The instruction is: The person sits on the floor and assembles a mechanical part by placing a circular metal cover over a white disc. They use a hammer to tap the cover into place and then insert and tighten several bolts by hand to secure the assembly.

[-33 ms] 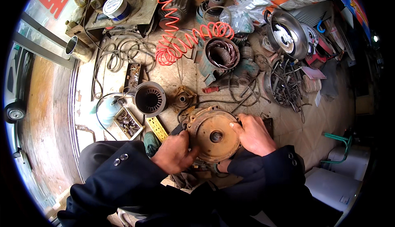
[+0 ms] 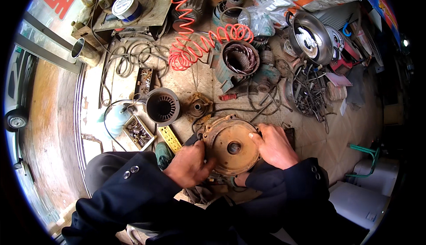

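A rusty round motor end cover with a central bearing hole sits on a motor body on the workshop floor, directly in front of the seated person; it appears seated but not visibly fastened, so securing or freeing it seems left to do. The left hand grips the cover's left rim, fingers curled and closed on its edge. The right hand lies flat over the right rim, fingers together, pressing down. A stator housing and red coiled hose lie beyond.
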Demonstrator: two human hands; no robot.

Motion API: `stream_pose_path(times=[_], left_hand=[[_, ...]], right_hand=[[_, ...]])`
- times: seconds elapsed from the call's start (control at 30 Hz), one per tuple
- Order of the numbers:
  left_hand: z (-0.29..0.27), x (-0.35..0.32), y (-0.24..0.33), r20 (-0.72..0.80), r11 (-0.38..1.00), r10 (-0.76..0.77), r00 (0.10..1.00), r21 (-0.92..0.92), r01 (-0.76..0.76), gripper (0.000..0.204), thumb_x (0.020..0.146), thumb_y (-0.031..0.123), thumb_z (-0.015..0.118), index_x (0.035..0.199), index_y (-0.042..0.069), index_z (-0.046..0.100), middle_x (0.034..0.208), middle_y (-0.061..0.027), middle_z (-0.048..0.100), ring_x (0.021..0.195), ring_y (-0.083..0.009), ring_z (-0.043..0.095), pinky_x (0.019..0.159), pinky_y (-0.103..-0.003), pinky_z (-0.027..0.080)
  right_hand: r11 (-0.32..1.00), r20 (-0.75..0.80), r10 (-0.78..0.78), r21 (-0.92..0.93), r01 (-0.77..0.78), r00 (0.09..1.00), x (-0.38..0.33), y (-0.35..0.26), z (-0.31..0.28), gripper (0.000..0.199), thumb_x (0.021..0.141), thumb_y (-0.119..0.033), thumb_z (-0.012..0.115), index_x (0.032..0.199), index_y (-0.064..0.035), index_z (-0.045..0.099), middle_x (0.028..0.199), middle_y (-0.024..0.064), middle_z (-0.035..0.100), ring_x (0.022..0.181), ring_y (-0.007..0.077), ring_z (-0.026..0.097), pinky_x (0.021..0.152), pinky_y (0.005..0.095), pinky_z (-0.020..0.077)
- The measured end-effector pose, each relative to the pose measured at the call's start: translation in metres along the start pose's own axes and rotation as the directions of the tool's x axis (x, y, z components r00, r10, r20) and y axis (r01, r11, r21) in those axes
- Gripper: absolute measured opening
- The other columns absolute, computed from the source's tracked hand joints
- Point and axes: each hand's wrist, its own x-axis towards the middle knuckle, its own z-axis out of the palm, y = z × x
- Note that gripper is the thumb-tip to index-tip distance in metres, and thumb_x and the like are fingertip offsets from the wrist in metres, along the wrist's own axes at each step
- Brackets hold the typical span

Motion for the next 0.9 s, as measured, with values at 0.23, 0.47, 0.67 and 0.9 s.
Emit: stream_pose_path(times=[0.23, 0.47, 0.67, 0.9], left_hand=[[-0.002, 0.016, -0.006, -0.086, 0.994, 0.091, 0.992, 0.075, -0.084, 0.042, 0.095, 0.028, 0.068, 0.105, -0.01, 0.056, 0.08, -0.0329, 0.066, 0.081, -0.0526, 0.066, 0.071, -0.055, 0.053], [-0.011, 0.022, 0.002, -0.009, 0.989, 0.057, 0.998, 0.137, -0.055, 0.041, 0.097, 0.029, 0.066, 0.104, -0.01, 0.056, 0.084, -0.0337, 0.068, 0.085, -0.0529, 0.068, 0.076, -0.058, 0.055], [-0.017, 0.02, 0.005, 0.009, 0.977, -0.02, 1.0, 0.213, 0.017, 0.04, 0.097, 0.031, 0.066, 0.097, -0.008, 0.058, 0.077, -0.0325, 0.067, 0.077, -0.0525, 0.068, 0.072, -0.059, 0.055], [-0.021, 0.026, 0.018, 0.095, 0.989, -0.005, 0.995, 0.146, -0.009, 0.048, 0.091, 0.032, 0.074, 0.109, -0.009, 0.057, 0.086, -0.0323, 0.069, 0.086, -0.0515, 0.069, 0.078, -0.055, 0.056]], right_hand=[[0.991, 0.003, 0.135, 0.007, -0.135, 0.991, -0.015, 0.0, 0.002, 0.039, 0.1, -0.026, 0.067, 0.09, 0.0107, 0.063, 0.083, 0.0357, 0.065, 0.089, 0.0545, 0.067, 0.077, 0.0556, 0.0517], [0.99, -0.009, 0.142, -0.018, -0.142, 0.99, -0.018, 0.004, 0.004, 0.038, 0.1, -0.026, 0.066, 0.092, 0.0108, 0.064, 0.085, 0.037, 0.066, 0.09, 0.0549, 0.067, 0.077, 0.0565, 0.052], [0.987, 0.073, 0.15, 0.044, -0.154, 0.986, -0.007, -0.002, 0.009, 0.039, 0.101, -0.025, 0.064, 0.096, 0.0131, 0.064, 0.089, 0.0394, 0.066, 0.095, 0.0571, 0.066, 0.08, 0.0573, 0.0523], [0.99, -0.028, 0.133, 0.049, -0.132, 0.991, -0.023, 0.009, 0.002, 0.037, 0.102, -0.024, 0.065, 0.097, 0.0121, 0.063, 0.089, 0.0387, 0.066, 0.095, 0.0566, 0.065, 0.08, 0.0575, 0.0525]])
